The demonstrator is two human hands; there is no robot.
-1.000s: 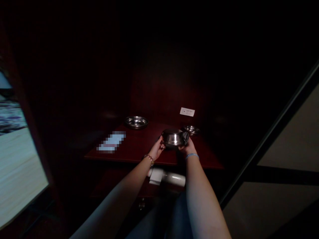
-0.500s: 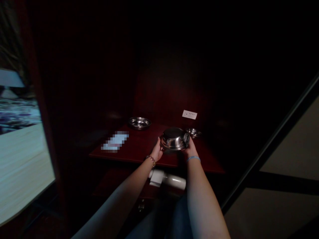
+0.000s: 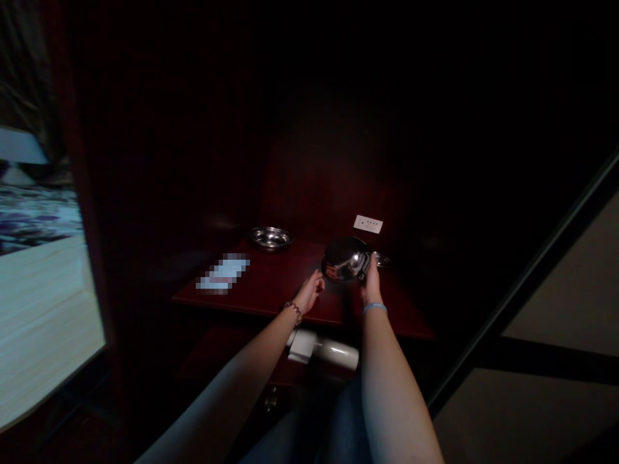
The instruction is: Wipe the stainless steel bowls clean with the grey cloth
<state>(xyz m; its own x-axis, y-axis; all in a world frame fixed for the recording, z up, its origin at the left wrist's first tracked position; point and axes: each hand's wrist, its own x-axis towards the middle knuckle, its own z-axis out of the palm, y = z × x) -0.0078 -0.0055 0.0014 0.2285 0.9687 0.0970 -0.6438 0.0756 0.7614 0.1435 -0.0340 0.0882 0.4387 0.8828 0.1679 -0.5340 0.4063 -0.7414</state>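
My right hand (image 3: 372,281) grips a shiny steel bowl (image 3: 344,259) by its right side, above the dark red shelf (image 3: 285,290). The bowl is tilted, its rounded, reflective surface facing me. Just below and left of it is my left hand (image 3: 312,291), with fingers loosely curved and apart, holding nothing. A second steel bowl (image 3: 271,238) stands upright at the back left of the shelf. Another steel bowl (image 3: 382,259) sits behind my right hand, partly hidden by it.
A blurred-out pale rectangle (image 3: 223,273) lies at the shelf's left front. A white socket plate (image 3: 368,223) is on the back wall. On the lower shelf lie a white cylinder (image 3: 337,354) and a white box-like item (image 3: 302,346). A pale wooden surface (image 3: 48,322) stands at left.
The bowl has tipped and risen slightly to the right, in my right hand. My left hand has let go of its left side.
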